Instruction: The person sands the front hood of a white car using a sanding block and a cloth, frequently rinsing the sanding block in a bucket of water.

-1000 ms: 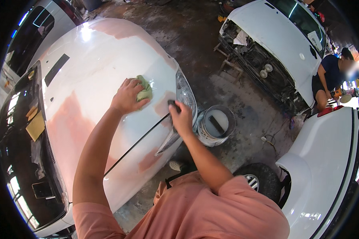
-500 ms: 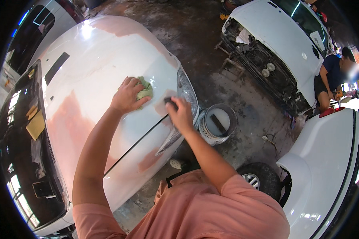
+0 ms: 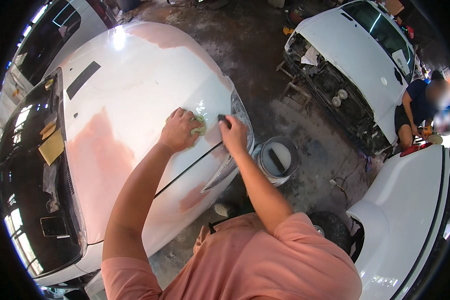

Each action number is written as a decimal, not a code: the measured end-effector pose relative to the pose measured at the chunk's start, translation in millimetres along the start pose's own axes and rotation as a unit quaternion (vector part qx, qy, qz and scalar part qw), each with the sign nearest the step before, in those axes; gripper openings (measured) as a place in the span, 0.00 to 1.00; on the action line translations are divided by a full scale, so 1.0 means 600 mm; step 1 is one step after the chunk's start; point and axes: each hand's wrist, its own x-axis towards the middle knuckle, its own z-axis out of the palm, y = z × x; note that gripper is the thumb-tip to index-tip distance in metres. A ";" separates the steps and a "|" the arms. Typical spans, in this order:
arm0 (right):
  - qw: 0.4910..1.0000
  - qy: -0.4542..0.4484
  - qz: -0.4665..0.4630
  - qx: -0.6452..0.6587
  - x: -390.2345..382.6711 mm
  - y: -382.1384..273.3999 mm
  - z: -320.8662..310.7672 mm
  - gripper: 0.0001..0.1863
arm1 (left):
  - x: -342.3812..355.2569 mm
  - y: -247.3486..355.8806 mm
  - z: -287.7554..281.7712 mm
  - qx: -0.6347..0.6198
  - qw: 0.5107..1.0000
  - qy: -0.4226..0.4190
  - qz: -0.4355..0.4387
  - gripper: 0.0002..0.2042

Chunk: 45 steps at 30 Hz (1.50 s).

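Note:
Beneath me lies the white car hood [image 3: 130,75], marked with matte pinkish patches. My left hand [image 3: 179,132] presses a pale green cloth [image 3: 200,125] onto it near the front; the palm and fingers cover much of the cloth. Just to its right, my right hand [image 3: 234,135] grips a small dark block [image 3: 223,120] against a greyish patch [image 3: 213,136] beside the headlight [image 3: 241,112]. The block's lower part is hidden by my fingers. A dark seam between hood and fender runs below both hands.
A bucket [image 3: 295,162] of cloudy liquid, holding a dark bar [image 3: 275,161], stands beside the bumper. Tan sheets [image 3: 52,147] and a phone [image 3: 53,226] lie on the windshield. Another white car [image 3: 355,65] has its front stripped. A person [image 3: 415,107] works at far right.
My left hand has slid slightly toward the headlight and nearer the seam, covering more of the cloth. My right hand with the block has shifted a little away from me. The view has turned slightly.

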 end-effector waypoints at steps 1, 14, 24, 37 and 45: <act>0.999 0.000 -0.034 -0.007 -0.052 -0.019 0.000 0.19 | -0.003 -0.006 0.004 0.001 1.000 -0.004 0.000 0.18; 0.992 -0.055 -0.113 -0.003 -0.110 -0.060 -0.026 0.20 | 0.037 -0.082 -0.024 0.004 1.000 -0.020 -0.015 0.29; 0.989 -0.041 -0.138 -0.033 -0.123 -0.070 -0.034 0.20 | 0.035 -0.092 0.001 0.003 0.999 0.046 0.008 0.26; 0.988 -0.068 -0.138 -0.003 -0.089 -0.040 -0.031 0.22 | 0.037 -0.097 0.003 0.001 0.998 0.063 0.024 0.27; 0.979 -0.082 -0.183 -0.037 -0.138 -0.053 -0.035 0.22 | 0.033 -0.097 0.002 -0.009 0.998 0.056 0.010 0.27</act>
